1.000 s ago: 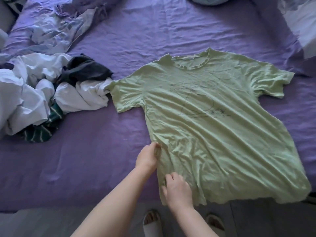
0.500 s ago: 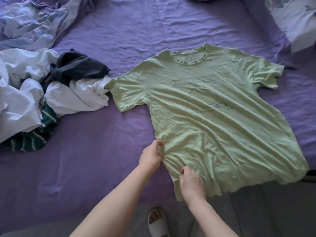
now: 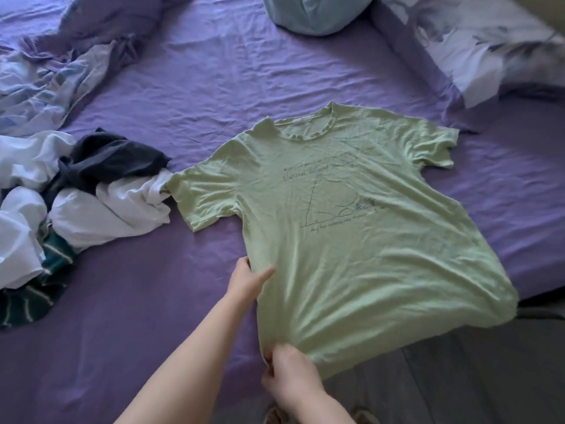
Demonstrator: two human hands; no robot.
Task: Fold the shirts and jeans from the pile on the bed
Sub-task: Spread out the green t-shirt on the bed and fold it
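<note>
Along the green T-shirt (image 3: 351, 234) side seam, my left hand (image 3: 247, 281) and right hand (image 3: 290, 374) pinched it; collar toward twelve o'clock.

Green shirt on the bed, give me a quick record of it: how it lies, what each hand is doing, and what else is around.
shirt: green T-shirt spread flat, print up, collar away from the person, hem over the bed's near edge
left hand: pinches the shirt's left side seam
right hand: grips the hem's left corner
pile: white and dark clothes, left of the shirt, touching its sleeve
bed: purple sheet
</note>
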